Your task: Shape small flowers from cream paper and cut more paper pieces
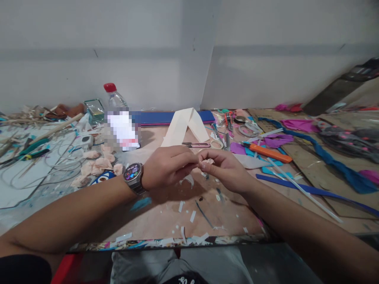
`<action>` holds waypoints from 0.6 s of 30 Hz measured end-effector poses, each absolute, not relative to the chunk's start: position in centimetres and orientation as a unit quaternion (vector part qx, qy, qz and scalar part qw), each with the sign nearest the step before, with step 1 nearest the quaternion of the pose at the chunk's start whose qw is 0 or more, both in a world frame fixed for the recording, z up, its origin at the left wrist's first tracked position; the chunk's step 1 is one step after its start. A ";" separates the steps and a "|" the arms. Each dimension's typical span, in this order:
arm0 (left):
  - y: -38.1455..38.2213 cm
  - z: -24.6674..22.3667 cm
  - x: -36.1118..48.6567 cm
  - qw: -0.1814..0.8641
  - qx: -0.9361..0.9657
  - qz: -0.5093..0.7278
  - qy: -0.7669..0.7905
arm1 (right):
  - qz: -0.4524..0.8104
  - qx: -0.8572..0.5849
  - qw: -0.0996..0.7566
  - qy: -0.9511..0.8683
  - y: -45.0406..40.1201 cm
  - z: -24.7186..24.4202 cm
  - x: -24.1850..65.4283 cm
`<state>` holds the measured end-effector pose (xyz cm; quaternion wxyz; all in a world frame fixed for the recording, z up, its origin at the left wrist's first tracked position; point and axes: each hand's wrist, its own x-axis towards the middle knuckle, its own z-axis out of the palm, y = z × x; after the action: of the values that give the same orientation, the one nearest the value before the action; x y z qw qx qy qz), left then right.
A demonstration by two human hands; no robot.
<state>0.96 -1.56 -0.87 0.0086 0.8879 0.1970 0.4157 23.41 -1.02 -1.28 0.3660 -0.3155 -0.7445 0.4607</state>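
My left hand (168, 165) and my right hand (226, 169) meet above the middle of the worktable (166, 213). Between their fingertips they pinch a small pale pink rolled piece (208, 161), like a little paper rosebud. A round watch (132, 173) sits on my left wrist. Several similar pale pink rosebuds (97, 163) lie on the table to the left of my left hand. A folded cream paper strip (185, 126) stands arched just behind my hands, with small snips (195, 145) lying at its foot.
A water bottle with a red cap (116, 114) stands at the back left. Pliers and bent wire (32, 152) lie far left. An orange utility knife (268, 153), tape rolls (217, 144), purple and blue scraps (296, 136) clutter the right. Paper snippets litter the front edge.
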 end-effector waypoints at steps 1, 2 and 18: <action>-1.6 -0.8 1.0 0.018 0.885 0.420 0.201 | 0.439 -0.318 0.375 -0.752 -1.1 -1.3 23.4; -1.5 -0.8 1.0 0.029 0.882 0.424 0.204 | 0.414 -0.320 0.382 -0.762 -1.1 -1.4 23.4; -1.0 -0.6 0.8 0.123 0.846 0.430 0.290 | 0.093 -0.322 0.420 -0.843 -1.0 -2.1 23.2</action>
<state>0.78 -0.98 -0.63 0.1229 0.8458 0.2903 0.4305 23.24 -1.02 -2.14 0.4201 -0.3219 -0.8434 0.0926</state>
